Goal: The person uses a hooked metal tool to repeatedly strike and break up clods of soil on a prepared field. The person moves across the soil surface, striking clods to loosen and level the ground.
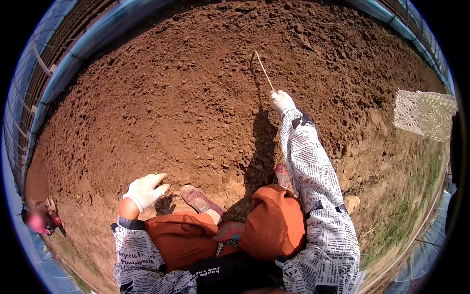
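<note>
My right hand (282,101), in a white glove, is closed around one end of a thin stick (263,70) and reaches forward over tilled brown soil (176,121). The stick's far end is bent and meets the soil, or hangs just above it; I cannot tell which. To the lower left, my left hand (146,190), gloved in white as well, is held over the soil's near edge with its fingers apart and nothing in it. My knees, in orange trousers, are bent between the two arms, and a shoe (198,199) rests on the ground.
Blue plastic sheeting (106,31) on hoops runs along the upper left, with more at the upper right (398,27). Pale lace-like mesh (422,114) hangs at the right edge. Another person (44,218) is low at the far left. Grass (400,220) grows at the lower right.
</note>
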A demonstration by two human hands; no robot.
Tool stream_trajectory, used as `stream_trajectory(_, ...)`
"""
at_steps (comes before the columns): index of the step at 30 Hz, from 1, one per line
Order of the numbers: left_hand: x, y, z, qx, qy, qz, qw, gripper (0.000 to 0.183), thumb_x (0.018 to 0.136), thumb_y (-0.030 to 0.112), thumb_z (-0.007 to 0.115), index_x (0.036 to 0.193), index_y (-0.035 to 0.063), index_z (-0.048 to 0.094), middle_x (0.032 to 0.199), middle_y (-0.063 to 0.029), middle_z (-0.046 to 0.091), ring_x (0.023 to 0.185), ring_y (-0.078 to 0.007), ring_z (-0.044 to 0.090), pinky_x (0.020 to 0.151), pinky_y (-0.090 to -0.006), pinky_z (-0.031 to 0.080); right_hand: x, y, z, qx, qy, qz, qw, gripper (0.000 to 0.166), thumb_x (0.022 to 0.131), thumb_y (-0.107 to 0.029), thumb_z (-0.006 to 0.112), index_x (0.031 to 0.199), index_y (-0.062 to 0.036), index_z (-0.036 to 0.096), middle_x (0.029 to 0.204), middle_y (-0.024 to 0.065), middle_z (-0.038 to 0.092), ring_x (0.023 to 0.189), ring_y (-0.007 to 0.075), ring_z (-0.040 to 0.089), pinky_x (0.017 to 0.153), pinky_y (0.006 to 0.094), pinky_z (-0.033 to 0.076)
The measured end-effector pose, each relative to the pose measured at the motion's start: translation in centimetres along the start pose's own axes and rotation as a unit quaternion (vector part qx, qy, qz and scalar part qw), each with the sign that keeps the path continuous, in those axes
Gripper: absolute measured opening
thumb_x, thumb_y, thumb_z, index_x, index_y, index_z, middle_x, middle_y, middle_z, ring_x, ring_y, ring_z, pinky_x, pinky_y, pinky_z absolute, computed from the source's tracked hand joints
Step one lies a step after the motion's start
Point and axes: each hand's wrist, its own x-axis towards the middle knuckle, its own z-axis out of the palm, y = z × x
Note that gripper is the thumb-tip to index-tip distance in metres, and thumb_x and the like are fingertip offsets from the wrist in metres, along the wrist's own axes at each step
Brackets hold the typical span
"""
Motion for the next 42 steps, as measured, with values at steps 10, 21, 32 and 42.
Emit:
stream_trajectory(10, -1.2, 0.2, 0.0, -0.005, 0.011, -0.011, 1.000, 0.044, 0.093, 0.040, 0.053, 0.121, 0.0072, 0.059, 0.106, -0.0156, 0.064, 0.099, -0.0334, 0.061, 0.085, -0.0399, 0.049, -22.6, 13.3, 1.6, 0.003, -0.030, 0.029, 0.999, 0.035, 0.092, -0.039, 0.052, 0.097, -0.0052, 0.061, 0.078, 0.0190, 0.062, 0.074, 0.0331, 0.062, 0.068, 0.0401, 0.047)
stream_trajectory(21, -1.4, -0.4, 1.1, -0.003, 0.031, -0.013, 0.999, 0.045, 0.093, 0.043, 0.050, 0.123, 0.0111, 0.059, 0.106, -0.0164, 0.065, 0.102, -0.0339, 0.060, 0.087, -0.0411, 0.048, -12.3, 6.5, 2.4, 0.016, 0.035, -0.021, 0.999, 0.043, 0.096, -0.045, 0.045, 0.104, -0.0059, 0.059, 0.087, 0.0222, 0.065, 0.084, 0.0386, 0.064, 0.073, 0.0445, 0.048)
stream_trajectory(32, -1.4, 0.8, 0.0, -0.013, 0.004, -0.045, 0.999, 0.046, 0.092, 0.045, 0.050, 0.124, 0.0135, 0.058, 0.108, -0.0155, 0.065, 0.103, -0.0333, 0.061, 0.088, -0.0408, 0.048, -13.9, 9.1, 3.9, -0.006, -0.019, -0.036, 0.999, 0.044, 0.094, -0.049, 0.043, 0.102, -0.0080, 0.059, 0.092, 0.0234, 0.066, 0.091, 0.0416, 0.062, 0.079, 0.0475, 0.047)
stream_trajectory(42, -1.0, 0.6, 0.0, -0.010, 0.010, -0.050, 0.999, 0.043, 0.092, 0.042, 0.052, 0.123, 0.0119, 0.059, 0.110, -0.0151, 0.065, 0.104, -0.0336, 0.060, 0.088, -0.0405, 0.049, -0.9, 4.1, 5.0, -0.001, 0.066, -0.083, 0.994, 0.049, 0.096, -0.049, 0.043, 0.094, -0.0030, 0.060, 0.088, 0.0244, 0.064, 0.088, 0.0432, 0.061, 0.077, 0.0482, 0.047)
